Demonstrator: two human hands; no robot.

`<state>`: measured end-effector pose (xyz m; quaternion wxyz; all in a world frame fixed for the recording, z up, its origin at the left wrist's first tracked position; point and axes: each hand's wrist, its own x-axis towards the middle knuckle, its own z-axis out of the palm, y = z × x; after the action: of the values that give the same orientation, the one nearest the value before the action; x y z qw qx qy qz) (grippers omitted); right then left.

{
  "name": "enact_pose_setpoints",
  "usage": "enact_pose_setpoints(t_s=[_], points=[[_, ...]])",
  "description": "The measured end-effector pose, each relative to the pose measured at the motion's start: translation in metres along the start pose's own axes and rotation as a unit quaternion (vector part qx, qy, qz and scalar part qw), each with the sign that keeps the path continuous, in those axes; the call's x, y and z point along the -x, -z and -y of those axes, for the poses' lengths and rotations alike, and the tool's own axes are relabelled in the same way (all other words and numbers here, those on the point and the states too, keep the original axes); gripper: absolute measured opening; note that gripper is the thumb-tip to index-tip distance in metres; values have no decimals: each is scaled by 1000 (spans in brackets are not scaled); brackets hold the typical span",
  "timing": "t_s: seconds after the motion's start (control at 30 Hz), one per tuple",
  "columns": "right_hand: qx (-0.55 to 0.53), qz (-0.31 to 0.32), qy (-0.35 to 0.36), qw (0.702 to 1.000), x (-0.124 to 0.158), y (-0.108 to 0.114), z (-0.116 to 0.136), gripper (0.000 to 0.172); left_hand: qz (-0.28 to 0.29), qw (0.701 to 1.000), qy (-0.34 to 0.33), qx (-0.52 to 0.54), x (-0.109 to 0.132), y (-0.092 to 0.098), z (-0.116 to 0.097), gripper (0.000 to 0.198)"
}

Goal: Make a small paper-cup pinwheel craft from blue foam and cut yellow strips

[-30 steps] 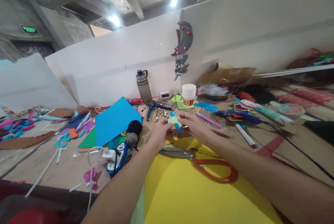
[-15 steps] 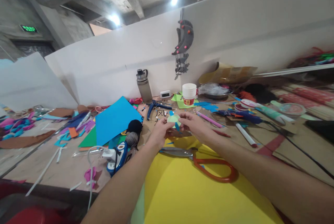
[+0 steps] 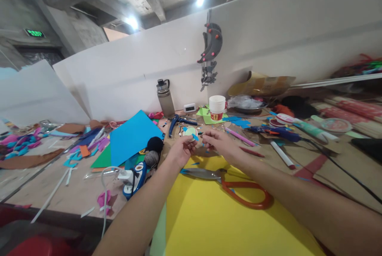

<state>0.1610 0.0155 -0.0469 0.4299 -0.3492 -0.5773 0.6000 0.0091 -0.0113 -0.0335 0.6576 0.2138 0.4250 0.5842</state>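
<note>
Between the thumb and fingers of my left hand (image 3: 182, 152) is a small pale green disc (image 3: 189, 131) with blue paper pieces (image 3: 195, 137) at its edge. My right hand (image 3: 220, 144) is just right of the disc, apart from it, with its fingertips pinched together. Specks of blue show by those fingertips, too small to make out. Below both hands, large scissors (image 3: 205, 174) with orange handles lie on a yellow sheet (image 3: 209, 216).
Blue card (image 3: 134, 136), black yarn (image 3: 154, 144) and a blue power strip (image 3: 138, 178) lie left. Behind stand a bottle (image 3: 165, 99) and stacked paper cups (image 3: 217, 107). To the right are a glue gun (image 3: 277, 132) with its cord and a white marker (image 3: 282, 154).
My right hand has come off the disc and moved slightly right. My left hand has shifted the disc a little left and turned it, so its blue pieces sit differently.
</note>
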Motion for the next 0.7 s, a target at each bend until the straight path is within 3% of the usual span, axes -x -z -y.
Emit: enact_pose_setpoints(t_s=[0.7], points=[[123, -41, -22, 991, 0, 0, 0, 25, 26, 991, -91, -90, -1, -2, 10, 37]])
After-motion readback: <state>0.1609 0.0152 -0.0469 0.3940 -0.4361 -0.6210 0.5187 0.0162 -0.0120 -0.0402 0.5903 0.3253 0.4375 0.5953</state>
